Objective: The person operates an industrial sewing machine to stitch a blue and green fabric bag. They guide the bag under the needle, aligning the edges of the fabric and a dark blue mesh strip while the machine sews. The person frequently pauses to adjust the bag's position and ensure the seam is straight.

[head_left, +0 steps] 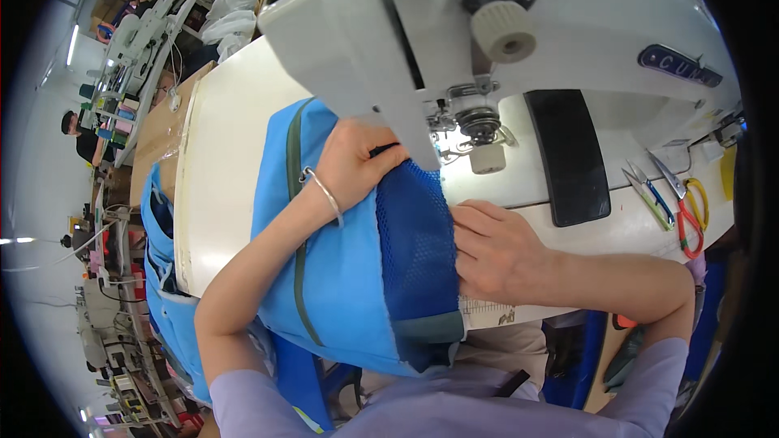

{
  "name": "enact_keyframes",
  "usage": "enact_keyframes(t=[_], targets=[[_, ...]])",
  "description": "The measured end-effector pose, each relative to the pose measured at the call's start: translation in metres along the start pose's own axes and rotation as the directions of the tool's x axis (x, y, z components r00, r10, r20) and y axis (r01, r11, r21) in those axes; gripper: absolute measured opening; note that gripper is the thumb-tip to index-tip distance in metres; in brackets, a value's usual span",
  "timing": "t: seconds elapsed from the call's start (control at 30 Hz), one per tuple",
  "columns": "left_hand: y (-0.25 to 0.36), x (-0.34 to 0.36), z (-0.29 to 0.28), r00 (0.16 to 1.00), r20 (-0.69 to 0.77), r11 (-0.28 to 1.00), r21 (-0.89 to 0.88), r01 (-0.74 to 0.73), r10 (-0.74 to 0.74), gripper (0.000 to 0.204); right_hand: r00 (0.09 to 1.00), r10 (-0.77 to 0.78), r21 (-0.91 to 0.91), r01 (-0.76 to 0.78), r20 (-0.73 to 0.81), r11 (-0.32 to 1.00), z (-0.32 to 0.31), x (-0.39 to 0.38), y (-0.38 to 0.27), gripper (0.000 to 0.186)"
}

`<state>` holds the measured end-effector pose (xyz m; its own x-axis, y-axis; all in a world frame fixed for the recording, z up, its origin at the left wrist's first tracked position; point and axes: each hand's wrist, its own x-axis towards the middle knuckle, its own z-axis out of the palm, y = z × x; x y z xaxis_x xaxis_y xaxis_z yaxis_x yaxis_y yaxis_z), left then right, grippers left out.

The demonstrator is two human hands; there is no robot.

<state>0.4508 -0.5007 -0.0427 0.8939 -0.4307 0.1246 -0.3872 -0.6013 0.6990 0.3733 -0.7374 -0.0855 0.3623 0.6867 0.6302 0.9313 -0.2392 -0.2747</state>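
A light blue fabric bag [345, 308] with a dark green strip and a dark blue mesh panel [412, 235] lies across the front of the table, partly over its edge. My left hand [355, 164], a silver bangle at its wrist, is closed on the bag's upper part, thumb and fingers pinching the fabric by the top of the mesh. This spot lies just left of the needle area of a white sewing machine [333, 32]. At the mesh's right edge, my right hand [497, 253] has its fingers curled in against the bag; its fingertips are partly hidden.
Right of the needle area lies a black phone-like slab [568, 158]. Beyond it are thread snips [649, 196] and scissors with red and yellow handles [688, 215]. More blue bag pieces [174, 316] hang at the left. Farther left, a person [85, 136] is near other machines.
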Motion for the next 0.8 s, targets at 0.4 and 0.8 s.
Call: enact_keyframes(t=[0.4, 0.8], targets=[[0.018, 0.013, -0.002, 0.985, -0.034, 0.976, 0.133, 0.17, -0.167, 0.02, 1.0, -0.02, -0.028, 0.02, 0.002, 0.999, 0.0, 0.001, -0.001, 0.02], [0.025, -0.011, 0.014, 0.988, -0.058, 0.765, 0.64, -0.072, 0.141, 0.011, 0.986, -0.126, 0.253, 0.096, 0.106, 0.963, -0.019, 0.008, -0.005, 0.022]])
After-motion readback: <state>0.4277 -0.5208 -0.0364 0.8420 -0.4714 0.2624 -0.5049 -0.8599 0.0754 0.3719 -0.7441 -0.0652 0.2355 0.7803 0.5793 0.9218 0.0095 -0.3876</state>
